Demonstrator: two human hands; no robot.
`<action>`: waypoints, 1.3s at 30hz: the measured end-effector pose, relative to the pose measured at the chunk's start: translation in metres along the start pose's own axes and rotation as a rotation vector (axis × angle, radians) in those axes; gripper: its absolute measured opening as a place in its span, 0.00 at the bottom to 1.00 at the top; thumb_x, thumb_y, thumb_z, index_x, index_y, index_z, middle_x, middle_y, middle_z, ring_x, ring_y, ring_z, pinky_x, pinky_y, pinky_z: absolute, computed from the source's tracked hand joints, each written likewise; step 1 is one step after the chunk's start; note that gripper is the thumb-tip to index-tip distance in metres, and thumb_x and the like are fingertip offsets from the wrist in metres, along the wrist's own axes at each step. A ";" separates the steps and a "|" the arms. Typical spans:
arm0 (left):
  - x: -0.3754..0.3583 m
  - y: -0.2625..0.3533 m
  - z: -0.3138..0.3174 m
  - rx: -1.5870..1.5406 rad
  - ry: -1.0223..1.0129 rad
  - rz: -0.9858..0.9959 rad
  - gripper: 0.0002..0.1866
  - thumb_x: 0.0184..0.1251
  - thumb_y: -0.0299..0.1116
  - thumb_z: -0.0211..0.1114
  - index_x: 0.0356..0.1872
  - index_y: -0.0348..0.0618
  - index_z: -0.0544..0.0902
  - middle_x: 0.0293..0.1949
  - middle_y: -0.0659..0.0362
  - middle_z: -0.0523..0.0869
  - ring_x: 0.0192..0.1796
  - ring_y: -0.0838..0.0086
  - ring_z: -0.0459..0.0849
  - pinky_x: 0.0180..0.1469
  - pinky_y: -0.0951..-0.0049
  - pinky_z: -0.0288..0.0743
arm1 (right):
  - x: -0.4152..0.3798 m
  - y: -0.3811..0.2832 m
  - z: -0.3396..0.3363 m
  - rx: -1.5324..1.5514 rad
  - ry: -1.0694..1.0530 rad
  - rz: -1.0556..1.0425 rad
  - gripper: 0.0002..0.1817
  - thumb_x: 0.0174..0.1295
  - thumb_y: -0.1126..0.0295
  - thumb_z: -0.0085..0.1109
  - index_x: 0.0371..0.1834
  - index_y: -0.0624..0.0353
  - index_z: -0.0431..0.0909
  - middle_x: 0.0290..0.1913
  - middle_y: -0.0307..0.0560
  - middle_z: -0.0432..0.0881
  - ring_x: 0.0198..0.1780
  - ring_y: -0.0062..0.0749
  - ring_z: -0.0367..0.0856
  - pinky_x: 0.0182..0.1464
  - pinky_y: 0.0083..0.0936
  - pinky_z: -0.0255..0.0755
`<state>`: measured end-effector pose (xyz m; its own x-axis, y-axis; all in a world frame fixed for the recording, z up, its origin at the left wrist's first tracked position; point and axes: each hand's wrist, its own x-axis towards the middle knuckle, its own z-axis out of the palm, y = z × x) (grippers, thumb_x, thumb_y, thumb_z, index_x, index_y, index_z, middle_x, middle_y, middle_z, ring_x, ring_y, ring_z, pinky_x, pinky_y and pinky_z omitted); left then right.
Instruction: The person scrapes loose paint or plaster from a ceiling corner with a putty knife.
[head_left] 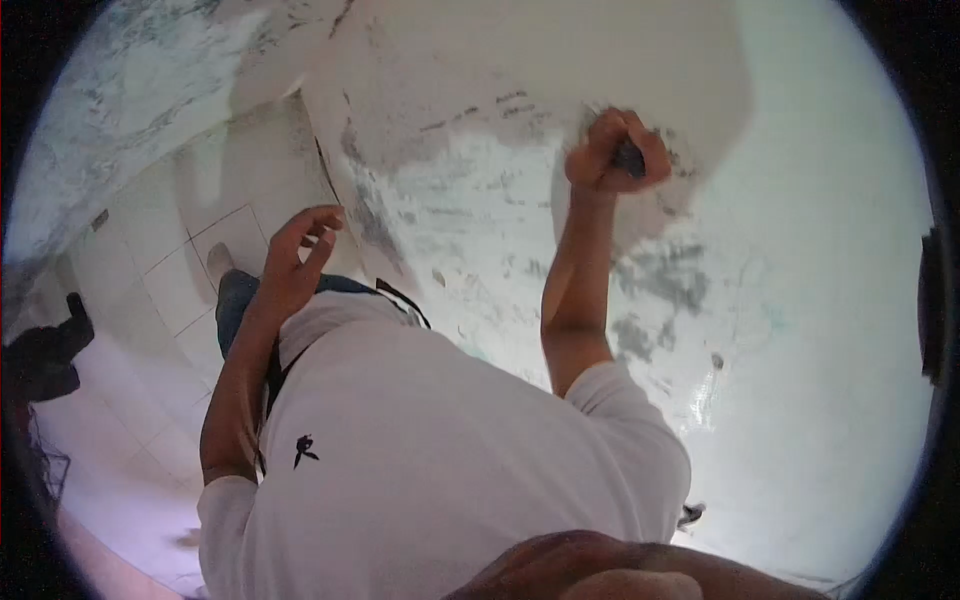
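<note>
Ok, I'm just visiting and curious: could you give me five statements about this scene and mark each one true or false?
1. The right hand grips a dark object at the wall. True.
2. The left hand grips that object as well. False: its fingers are loosely curled, with nothing visible in them.
3. The wall is one even colour. False: it has grey, uneven patches.
4. The shirt is white with a small dark emblem. True.
5. The floor shows tile joints. True.

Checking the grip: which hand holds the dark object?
The right hand, closed around the dark object at the wall; the left hand shows nothing in it.
</note>
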<state>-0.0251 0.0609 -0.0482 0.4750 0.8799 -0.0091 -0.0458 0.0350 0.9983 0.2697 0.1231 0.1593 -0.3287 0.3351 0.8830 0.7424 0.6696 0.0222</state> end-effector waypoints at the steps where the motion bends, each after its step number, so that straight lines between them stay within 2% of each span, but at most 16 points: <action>1: 0.002 0.004 -0.002 0.005 -0.022 -0.021 0.16 0.72 0.31 0.55 0.58 0.44 0.78 0.46 0.59 0.84 0.47 0.73 0.80 0.49 0.68 0.70 | 0.002 -0.004 -0.001 -0.183 -0.006 -0.064 0.08 0.68 0.70 0.51 0.33 0.52 0.63 0.16 0.34 0.60 0.18 0.16 0.60 0.20 0.21 0.56; 3: 0.004 0.003 -0.002 -0.003 -0.030 -0.003 0.16 0.73 0.34 0.55 0.58 0.44 0.78 0.46 0.59 0.85 0.48 0.73 0.80 0.50 0.69 0.71 | 0.007 -0.005 -0.006 0.030 0.062 -0.076 0.08 0.66 0.72 0.54 0.38 0.53 0.63 0.19 0.34 0.63 0.16 0.17 0.59 0.19 0.20 0.54; 6: 0.001 -0.001 0.000 -0.006 -0.013 -0.007 0.16 0.73 0.35 0.56 0.57 0.45 0.78 0.46 0.59 0.84 0.48 0.73 0.80 0.50 0.69 0.71 | -0.015 0.012 -0.030 0.059 -0.113 0.293 0.12 0.64 0.75 0.57 0.46 0.53 0.65 0.23 0.35 0.67 0.15 0.17 0.58 0.17 0.20 0.54; 8: -0.001 -0.002 0.005 -0.021 -0.025 0.001 0.15 0.72 0.33 0.56 0.57 0.45 0.78 0.46 0.60 0.84 0.47 0.73 0.80 0.49 0.68 0.70 | -0.028 0.041 -0.001 -0.039 0.053 -0.009 0.04 0.68 0.70 0.51 0.41 0.54 0.68 0.23 0.35 0.68 0.16 0.18 0.58 0.20 0.21 0.57; 10: -0.001 -0.004 0.004 0.032 -0.026 -0.040 0.15 0.72 0.33 0.56 0.57 0.46 0.78 0.46 0.59 0.84 0.47 0.73 0.80 0.49 0.69 0.70 | -0.023 0.031 0.000 -0.202 0.138 -0.039 0.12 0.61 0.66 0.59 0.42 0.61 0.71 0.24 0.39 0.72 0.23 0.24 0.71 0.28 0.24 0.68; 15: 0.003 0.000 0.000 0.037 -0.015 -0.026 0.16 0.73 0.36 0.55 0.58 0.44 0.78 0.47 0.57 0.84 0.48 0.73 0.80 0.51 0.71 0.71 | -0.031 0.023 -0.003 -0.303 0.046 0.055 0.09 0.66 0.67 0.54 0.31 0.59 0.71 0.23 0.39 0.69 0.22 0.25 0.67 0.37 0.28 0.71; 18: -0.002 0.001 0.003 0.010 -0.001 -0.045 0.15 0.72 0.31 0.56 0.57 0.44 0.79 0.44 0.60 0.84 0.46 0.73 0.80 0.50 0.69 0.70 | -0.062 0.051 -0.015 -0.613 -0.213 0.106 0.13 0.65 0.72 0.53 0.21 0.57 0.67 0.17 0.38 0.64 0.16 0.23 0.60 0.26 0.19 0.66; 21: -0.006 -0.004 0.010 -0.003 -0.037 -0.062 0.15 0.72 0.30 0.56 0.57 0.45 0.79 0.45 0.61 0.84 0.47 0.74 0.79 0.50 0.69 0.70 | -0.033 0.008 -0.020 -0.557 -0.077 0.067 0.15 0.72 0.60 0.48 0.27 0.54 0.69 0.23 0.35 0.65 0.27 0.24 0.65 0.63 0.33 0.68; 24: 0.007 -0.009 0.004 0.034 0.033 -0.005 0.15 0.71 0.29 0.56 0.57 0.47 0.79 0.46 0.60 0.84 0.47 0.74 0.79 0.50 0.69 0.69 | -0.029 0.044 -0.008 -0.213 -0.040 -0.015 0.09 0.65 0.64 0.59 0.36 0.56 0.71 0.26 0.36 0.70 0.27 0.21 0.67 0.45 0.23 0.65; 27: 0.001 0.003 0.004 0.022 0.011 -0.030 0.15 0.70 0.29 0.57 0.57 0.47 0.78 0.45 0.60 0.84 0.47 0.73 0.80 0.49 0.69 0.70 | -0.048 0.022 -0.016 -0.110 -0.073 -0.007 0.14 0.60 0.65 0.66 0.41 0.58 0.73 0.28 0.36 0.73 0.28 0.17 0.67 0.32 0.15 0.61; 30: 0.009 -0.004 0.005 0.058 -0.044 -0.016 0.15 0.75 0.34 0.54 0.58 0.44 0.78 0.47 0.58 0.84 0.48 0.74 0.80 0.49 0.71 0.72 | -0.098 0.090 -0.056 -0.419 -0.271 -0.026 0.09 0.61 0.68 0.64 0.34 0.58 0.74 0.27 0.37 0.72 0.26 0.16 0.65 0.30 0.15 0.62; 33: 0.005 0.001 0.013 0.064 -0.060 -0.031 0.15 0.75 0.35 0.53 0.57 0.44 0.78 0.46 0.58 0.84 0.48 0.73 0.80 0.50 0.70 0.72 | -0.041 0.028 -0.018 -0.226 -0.202 0.006 0.10 0.66 0.66 0.58 0.32 0.61 0.73 0.22 0.36 0.70 0.22 0.17 0.65 0.27 0.19 0.67; 36: 0.015 -0.007 0.016 0.077 -0.025 0.049 0.15 0.75 0.35 0.54 0.58 0.44 0.78 0.46 0.57 0.84 0.47 0.73 0.80 0.49 0.70 0.72 | -0.012 0.000 -0.019 -0.062 -0.148 -0.196 0.09 0.68 0.67 0.57 0.37 0.62 0.74 0.20 0.35 0.69 0.21 0.19 0.66 0.27 0.22 0.67; 37: 0.016 -0.002 0.015 0.067 -0.040 0.019 0.15 0.75 0.35 0.54 0.58 0.44 0.78 0.46 0.57 0.84 0.47 0.73 0.80 0.49 0.70 0.72 | -0.018 -0.004 -0.027 -0.033 -0.064 0.201 0.07 0.66 0.70 0.58 0.40 0.61 0.73 0.21 0.35 0.70 0.21 0.19 0.66 0.26 0.21 0.66; 38: 0.016 0.000 0.013 0.065 -0.048 -0.010 0.15 0.75 0.35 0.54 0.58 0.44 0.78 0.46 0.57 0.84 0.47 0.73 0.81 0.49 0.70 0.72 | -0.026 0.005 -0.033 -0.542 -0.497 0.532 0.04 0.59 0.74 0.60 0.32 0.58 0.74 0.20 0.37 0.69 0.18 0.24 0.65 0.24 0.19 0.66; 39: 0.014 0.000 0.012 0.064 -0.062 -0.012 0.15 0.75 0.35 0.54 0.58 0.44 0.78 0.46 0.57 0.84 0.47 0.73 0.81 0.49 0.70 0.72 | -0.033 0.014 -0.040 -1.039 -1.162 0.580 0.06 0.52 0.78 0.63 0.23 0.55 0.76 0.19 0.39 0.68 0.16 0.28 0.64 0.23 0.18 0.66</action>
<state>-0.0079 0.0673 -0.0472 0.5288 0.8485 -0.0199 0.0161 0.0134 0.9998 0.3142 0.0948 0.1489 0.2347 0.9671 0.0985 0.8030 -0.2500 0.5410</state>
